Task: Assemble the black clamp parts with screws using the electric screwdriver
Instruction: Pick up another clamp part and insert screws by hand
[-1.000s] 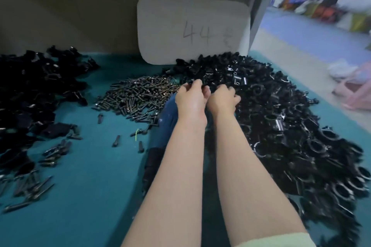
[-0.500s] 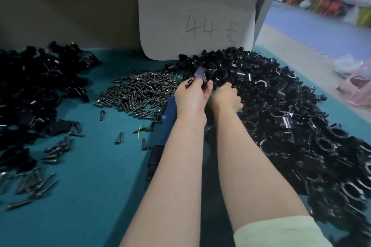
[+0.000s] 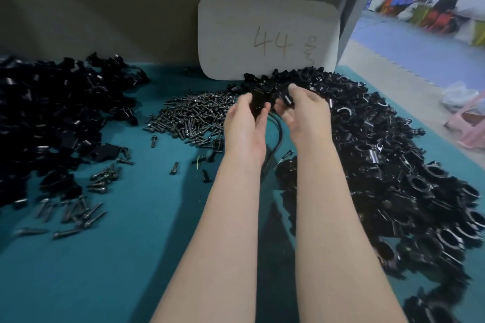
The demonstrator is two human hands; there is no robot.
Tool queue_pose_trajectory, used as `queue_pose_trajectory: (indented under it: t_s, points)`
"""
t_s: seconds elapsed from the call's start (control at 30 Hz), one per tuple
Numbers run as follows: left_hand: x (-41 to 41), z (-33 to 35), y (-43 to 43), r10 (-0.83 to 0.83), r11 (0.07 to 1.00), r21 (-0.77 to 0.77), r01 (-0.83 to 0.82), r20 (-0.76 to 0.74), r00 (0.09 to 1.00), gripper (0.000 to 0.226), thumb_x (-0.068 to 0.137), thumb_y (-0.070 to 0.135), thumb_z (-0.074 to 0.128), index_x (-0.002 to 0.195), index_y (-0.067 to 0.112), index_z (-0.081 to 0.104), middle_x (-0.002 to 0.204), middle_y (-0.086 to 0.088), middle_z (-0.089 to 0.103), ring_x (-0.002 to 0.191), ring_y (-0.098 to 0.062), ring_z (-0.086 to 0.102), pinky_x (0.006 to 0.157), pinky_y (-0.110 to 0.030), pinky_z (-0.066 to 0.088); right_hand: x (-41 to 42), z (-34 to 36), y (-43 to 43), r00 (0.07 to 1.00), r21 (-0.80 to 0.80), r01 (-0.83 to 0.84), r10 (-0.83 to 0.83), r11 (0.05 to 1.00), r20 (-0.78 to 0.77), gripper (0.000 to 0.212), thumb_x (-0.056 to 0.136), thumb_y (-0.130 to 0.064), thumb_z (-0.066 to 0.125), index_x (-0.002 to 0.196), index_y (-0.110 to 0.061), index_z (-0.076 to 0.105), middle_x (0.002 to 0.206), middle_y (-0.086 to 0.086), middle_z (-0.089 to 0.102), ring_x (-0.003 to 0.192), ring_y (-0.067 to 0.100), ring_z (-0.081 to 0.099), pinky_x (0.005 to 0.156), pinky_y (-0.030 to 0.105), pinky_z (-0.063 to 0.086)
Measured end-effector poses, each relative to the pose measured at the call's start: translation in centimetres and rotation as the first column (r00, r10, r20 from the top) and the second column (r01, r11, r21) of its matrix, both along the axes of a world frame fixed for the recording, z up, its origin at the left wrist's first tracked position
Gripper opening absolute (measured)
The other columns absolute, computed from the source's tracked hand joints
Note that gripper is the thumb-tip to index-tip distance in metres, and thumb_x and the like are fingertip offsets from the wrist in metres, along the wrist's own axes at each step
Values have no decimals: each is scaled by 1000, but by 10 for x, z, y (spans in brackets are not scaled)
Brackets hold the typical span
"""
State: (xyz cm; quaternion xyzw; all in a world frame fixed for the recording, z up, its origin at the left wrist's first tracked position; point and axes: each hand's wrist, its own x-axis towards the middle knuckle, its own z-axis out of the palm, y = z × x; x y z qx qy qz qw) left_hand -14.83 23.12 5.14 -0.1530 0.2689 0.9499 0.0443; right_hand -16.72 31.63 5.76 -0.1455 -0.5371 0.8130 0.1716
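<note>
Left hand gripping black clamp part, right hand pinching smaller part, screw pile leftward, open teal mat near-left

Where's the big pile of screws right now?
Head view, centre: the screw pile lies just left of the left hand, in front of the white card.

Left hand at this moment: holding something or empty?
Holding. The left hand curls thumb and fingers round a black part; the right hand pinches a second black part.

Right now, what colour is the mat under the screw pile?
Teal; the mat shows best in the head view.
</note>
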Motion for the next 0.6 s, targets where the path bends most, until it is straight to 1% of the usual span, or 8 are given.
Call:
queue_pose_trajectory:
  t_s: [0.1, 0.17, 0.23, 0.27, 0.33, 0.43, 0.5, 0.6]
  points:
    - [20, -2, -24, 54, 998, 21, -53, -32, 998, 21, 98, 13, 56, 118, 6, 53, 115, -8, 57, 88, -14, 65, 66, -15, 57, 30, -3, -21, 983, -118, -178, 171, 977, -65, 14, 92, 1, 55, 79, -2, 59, 72, 7, 62, 63, 12, 61, 66, 22, 55]
    - [36, -6, -45, 80, 996, 50, -78, -40, 996, 15, 96, 4, 55, 111, 4, 51, 112, -14, 56, 87, -21, 66, 61, -18, 58, 44, -8, -36, 967, -187, -255, 245, 949, -73, 10, 93, 1, 55, 83, -2, 58, 72, 7, 65, 61, 12, 62, 62, 21, 53]
    - [50, -14, -67, 83, 996, 38, -81, -47, 995, 17, 96, 0, 54, 112, 2, 49, 120, -23, 57, 86, -24, 67, 59, -18, 57, 53, -14, -54, 948, -207, -319, 312, 925, -67, 6, 93, -1, 55, 90, -6, 56, 73, 4, 68, 63, 12, 64, 61, 21, 52]
    - [57, -18, -78, 79, 996, 33, -77, -54, 995, 23, 96, 3, 54, 118, 1, 48, 124, -26, 56, 85, -24, 68, 60, -19, 57, 56, -17, -63, 938, -207, -346, 341, 915, -60, 5, 93, -2, 55, 94, -8, 55, 74, 2, 69, 65, 12, 64, 61, 21, 52]
    - [65, -25, -96, 86, 996, 16, -85, -45, 995, 39, 99, 15, 53, 132, -1, 44, 118, -24, 61, 82, -21, 71, 61, -22, 58, 60, -22, -79, 921, -183, -389, 389, 903, -41, 8, 93, -5, 57, 97, -10, 54, 75, 0, 70, 66, 11, 63, 59, 20, 51]
    - [72, -30, -114, 94, 996, -2, -94, -49, 994, 44, 102, 24, 47, 139, 2, 42, 105, -16, 65, 80, -16, 69, 71, -24, 59, 63, -26, -97, 898, -133, -439, 441, 889, -17, 8, 93, -7, 57, 87, -12, 57, 75, 1, 69, 64, 10, 61, 56, 18, 50]
    - [72, -34, -118, 119, 993, 26, -117, -70, 990, 42, 102, 21, 47, 139, 0, 40, 105, -17, 62, 85, -17, 66, 79, -26, 57, 64, -29, -104, 883, -136, -468, 470, 873, -20, 9, 94, -8, 56, 85, -10, 58, 78, 4, 68, 65, 11, 62, 61, 19, 52]
    - [69, -42, -118, 152, 987, 65, -146, -101, 983, 25, 101, 13, 49, 122, 1, 43, 99, -16, 60, 88, -18, 64, 79, -24, 57, 63, -33, -109, 883, -158, -467, 469, 870, -32, 6, 94, -6, 55, 88, -6, 56, 80, 7, 65, 69, 16, 66, 67, 22, 55]
